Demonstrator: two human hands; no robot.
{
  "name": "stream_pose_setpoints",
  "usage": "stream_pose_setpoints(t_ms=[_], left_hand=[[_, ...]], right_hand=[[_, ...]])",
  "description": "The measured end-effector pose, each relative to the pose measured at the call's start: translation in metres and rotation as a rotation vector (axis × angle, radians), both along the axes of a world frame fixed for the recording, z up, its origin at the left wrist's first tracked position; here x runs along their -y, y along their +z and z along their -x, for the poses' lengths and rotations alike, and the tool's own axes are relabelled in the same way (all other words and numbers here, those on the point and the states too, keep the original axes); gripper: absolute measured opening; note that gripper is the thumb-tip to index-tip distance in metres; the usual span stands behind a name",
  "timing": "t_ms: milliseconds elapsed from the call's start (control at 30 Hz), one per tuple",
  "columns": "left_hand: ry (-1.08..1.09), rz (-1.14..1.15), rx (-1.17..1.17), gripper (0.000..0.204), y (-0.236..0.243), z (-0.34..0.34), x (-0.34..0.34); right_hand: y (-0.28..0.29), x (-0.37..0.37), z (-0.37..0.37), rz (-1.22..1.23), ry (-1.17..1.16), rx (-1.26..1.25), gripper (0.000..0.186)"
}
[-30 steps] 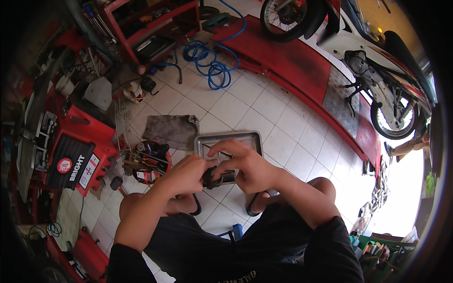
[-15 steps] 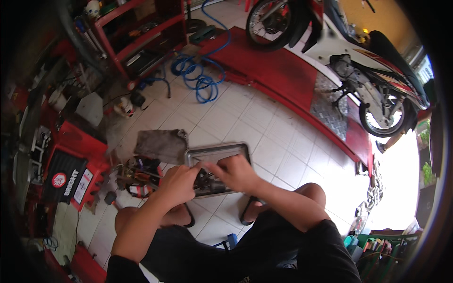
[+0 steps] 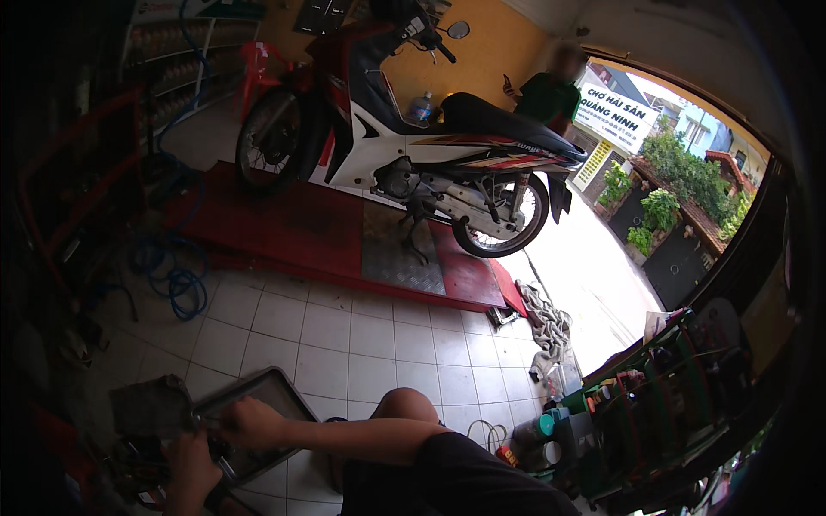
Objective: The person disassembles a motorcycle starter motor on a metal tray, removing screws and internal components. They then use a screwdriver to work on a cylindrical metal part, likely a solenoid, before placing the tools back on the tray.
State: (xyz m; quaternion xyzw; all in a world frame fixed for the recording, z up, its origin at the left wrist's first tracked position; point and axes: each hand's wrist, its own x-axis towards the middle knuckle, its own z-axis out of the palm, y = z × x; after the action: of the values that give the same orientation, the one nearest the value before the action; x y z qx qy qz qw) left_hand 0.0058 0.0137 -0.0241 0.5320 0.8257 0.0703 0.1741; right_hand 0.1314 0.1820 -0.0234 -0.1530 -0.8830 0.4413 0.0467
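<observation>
At the lower left, my left hand (image 3: pixel 191 467) and my right hand (image 3: pixel 255 422) are close together above a shallow metal tray (image 3: pixel 274 385). The fingers of both are curled in. A small shiny piece shows near the fingertips, too small and dim to name. Dark parts lie in the tray, mostly covered by my hands and forearm. Left of the tray a dark grey cloth or mat (image 3: pixel 151 404) is spread on the tiles. Beside my left hand there is a heap of tools (image 3: pixel 138 457) in shadow.
A white and red motorbike (image 3: pixel 447 155) stands on a low red lift platform (image 3: pixel 292 215). Blue hose (image 3: pixel 182 288) coils on the floor at left. A crumpled cloth (image 3: pixel 546 322) lies at the platform's end, jars (image 3: pixel 535 428) at right. Another person (image 3: pixel 551 99) stands behind the motorbike.
The view has swung up and to the right, so the motorbike and doorway now show fully. My hands appear lower left, still close together over the tray.
</observation>
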Motion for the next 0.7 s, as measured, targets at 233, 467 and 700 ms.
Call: stream_pose_setpoints(t_ms=[233, 467, 700], left_hand=[[0.121, -0.121, 0.025, 0.054, 0.006, 0.002, -0.003], [0.054, -0.127, -0.057, 0.056, 0.004, 0.001, 0.000], [0.074, -0.087, 0.037, 0.059, 0.001, 0.004, 0.000]], right_hand=[[-0.021, 0.002, 0.011, 0.136, 0.025, -0.421, 0.028], [0.004, -0.002, 0.013, 0.132, 0.065, 0.168, 0.030], [-0.014, -0.006, 0.012, 0.070, 0.144, -0.107, 0.031]])
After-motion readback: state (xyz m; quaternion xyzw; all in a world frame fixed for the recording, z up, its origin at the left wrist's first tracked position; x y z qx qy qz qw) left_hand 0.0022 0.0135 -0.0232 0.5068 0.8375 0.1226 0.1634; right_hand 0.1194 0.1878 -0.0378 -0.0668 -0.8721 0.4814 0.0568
